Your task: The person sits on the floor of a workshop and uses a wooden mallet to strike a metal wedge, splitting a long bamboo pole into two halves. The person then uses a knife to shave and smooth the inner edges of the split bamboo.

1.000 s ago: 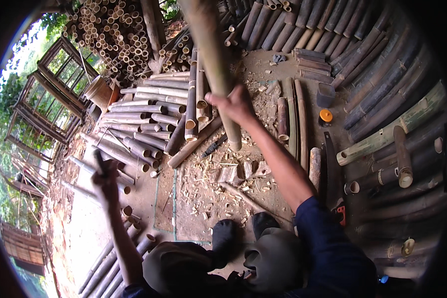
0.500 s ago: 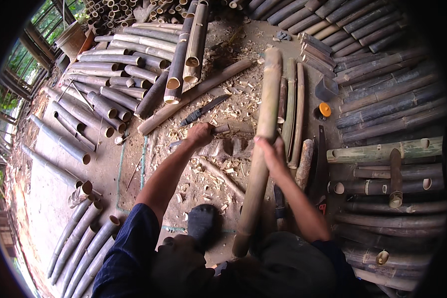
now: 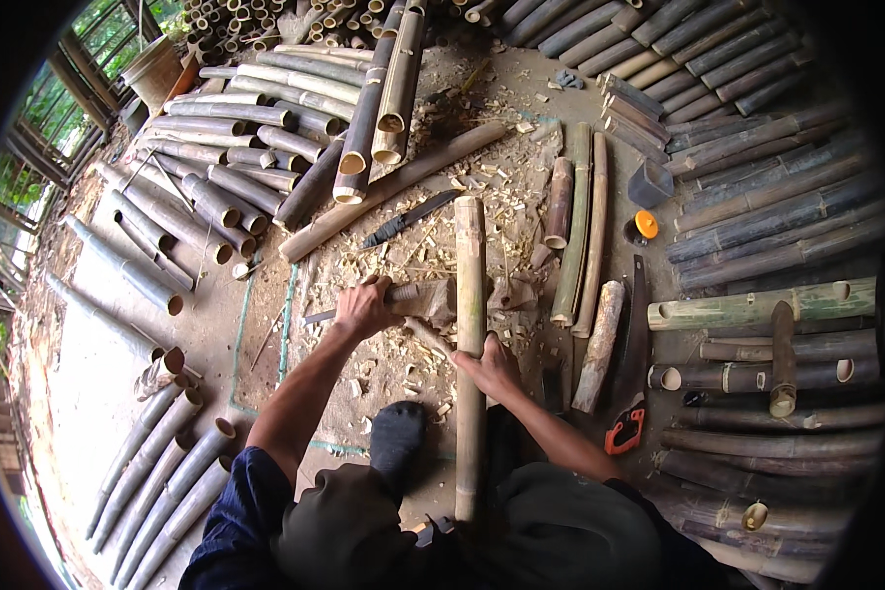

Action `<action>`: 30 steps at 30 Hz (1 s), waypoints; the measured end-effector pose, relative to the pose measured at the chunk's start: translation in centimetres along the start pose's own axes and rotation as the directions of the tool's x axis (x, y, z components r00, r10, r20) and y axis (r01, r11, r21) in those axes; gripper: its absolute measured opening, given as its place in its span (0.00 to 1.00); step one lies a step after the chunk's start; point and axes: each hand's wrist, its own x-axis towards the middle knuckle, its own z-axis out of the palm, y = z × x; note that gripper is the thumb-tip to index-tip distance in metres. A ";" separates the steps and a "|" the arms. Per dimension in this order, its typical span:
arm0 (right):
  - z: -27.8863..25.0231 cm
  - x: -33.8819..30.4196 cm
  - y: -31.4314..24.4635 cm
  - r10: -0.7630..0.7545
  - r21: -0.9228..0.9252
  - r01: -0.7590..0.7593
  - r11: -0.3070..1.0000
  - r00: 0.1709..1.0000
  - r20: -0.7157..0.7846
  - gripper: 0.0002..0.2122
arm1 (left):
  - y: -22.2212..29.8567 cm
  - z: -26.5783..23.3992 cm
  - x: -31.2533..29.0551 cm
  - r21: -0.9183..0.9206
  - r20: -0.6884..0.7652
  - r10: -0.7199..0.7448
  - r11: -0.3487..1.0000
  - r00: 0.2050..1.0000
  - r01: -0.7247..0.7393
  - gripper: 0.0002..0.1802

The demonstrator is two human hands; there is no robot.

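Observation:
My right hand (image 3: 490, 369) is wrapped round a pale bamboo pole (image 3: 470, 285), which stands nearly straight up the middle of the view, its lower end between my legs. Left of it, my left hand (image 3: 366, 307) grips a bladed tool. That tool's ribbed brown handle (image 3: 403, 292) sticks out to the right of my fist, and its narrow dark blade (image 3: 320, 318) to the left. A rough wooden block (image 3: 511, 295) lies behind the pole, partly hidden by it. Beyond my left hand a dark-handled knife (image 3: 413, 218) rests among the shavings.
A saw (image 3: 627, 423) with an orange handle lies at my right beside a short pale log (image 3: 600, 346). Bamboo lengths (image 3: 246, 118) are stacked left, far and right. My dark-covered foot (image 3: 398, 438) is on the ground sheet. A small orange-lidded container (image 3: 646, 224) stands right.
The bamboo pole has come nearer and to the left, more upright, with my right hand moving left and down on it. My left hand, still gripping the bladed tool, has moved left and nearer.

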 end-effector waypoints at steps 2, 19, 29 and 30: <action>0.4 0.3 1.0 0.015 -0.042 -0.012 0.999 0.996 0.087 0.33 | 0.8 0.1 0.4 -0.034 -0.028 -0.034 0.999 0.999 0.033 0.38; 2.8 -2.4 4.3 -0.066 -0.109 0.077 0.991 0.993 0.100 0.31 | 0.8 -0.5 2.3 -0.020 0.034 -0.121 0.992 0.992 0.122 0.38; 3.1 -3.2 4.5 -0.158 -0.087 0.165 0.982 0.984 0.082 0.30 | 1.3 -0.2 -0.9 -0.109 -0.079 -0.082 0.991 0.993 0.073 0.34; 3.0 -3.3 4.3 -0.148 -0.087 0.158 0.984 0.982 0.117 0.31 | 1.2 -0.4 -1.3 -0.132 -0.104 -0.086 0.989 0.991 0.072 0.43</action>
